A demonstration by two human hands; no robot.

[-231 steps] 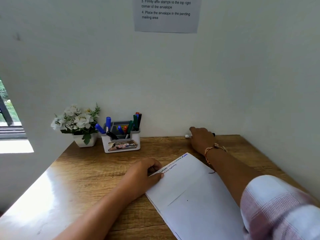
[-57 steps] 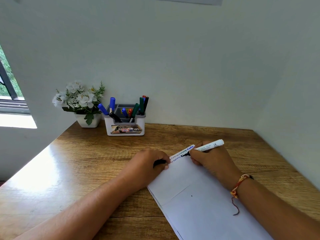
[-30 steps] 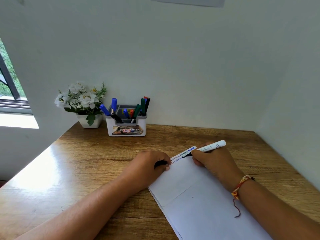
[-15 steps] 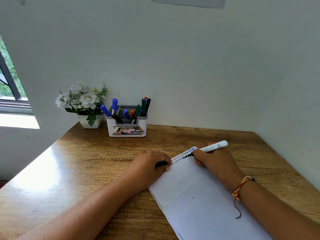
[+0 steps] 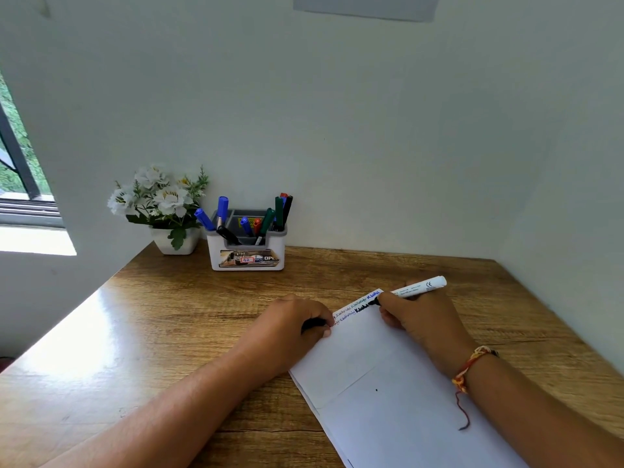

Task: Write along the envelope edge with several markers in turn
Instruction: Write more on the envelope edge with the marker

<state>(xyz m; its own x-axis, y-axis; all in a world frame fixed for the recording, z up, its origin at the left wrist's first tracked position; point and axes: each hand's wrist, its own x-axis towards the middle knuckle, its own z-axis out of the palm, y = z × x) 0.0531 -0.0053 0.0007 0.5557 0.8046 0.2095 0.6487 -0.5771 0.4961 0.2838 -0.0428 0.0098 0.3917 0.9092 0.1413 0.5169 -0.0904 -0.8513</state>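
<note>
- Two bare forearms come in from the near edge, one on each side of the envelope (image 5: 388,383).
- Envelope: white, flat on the wooden counter (image 5: 169,332), skewed. Its long axis runs from near right to centre. The near end is cut off by the frame. A flap seam crosses it diagonally, with a small black dot (image 5: 376,389) just past the seam.
- The right wrist lies on the envelope and wears a braided orange-red bracelet (image 5: 471,366) with a loose thread trailing.
- Left hand (image 5: 293,329): fingers curled round a short black piece (image 5: 312,323) that looks like a cap, though I can't confirm it. The fingertips sit at the envelope's far left corner.
- Right hand (image 5: 415,319): pinching a white-barrelled marker (image 5: 418,288) in a writing grip. The black tip is down on the envelope, close to its far edge. The barrel tilts up and away to the right.
- Handwriting (image 5: 354,307): two small rows along the far edge. They are mostly thin blue strokes, with bold blue at the right end of the upper row. The lower row has bold black ending at the marker tip and a bit of red at its left end. Text is too small to read.
- Further back, against the wall, stands a white holder (image 5: 246,255) with grey compartments and a front label. It holds spare markers (image 5: 221,207) with blue, black, red and green caps.
- Just left of the holder is a white pot (image 5: 175,243) of white flowers.
- Far left: part of a window (image 5: 20,184).
- The top edge shows the lower strip of a paper sheet (image 5: 364,6) on the wall.
</note>
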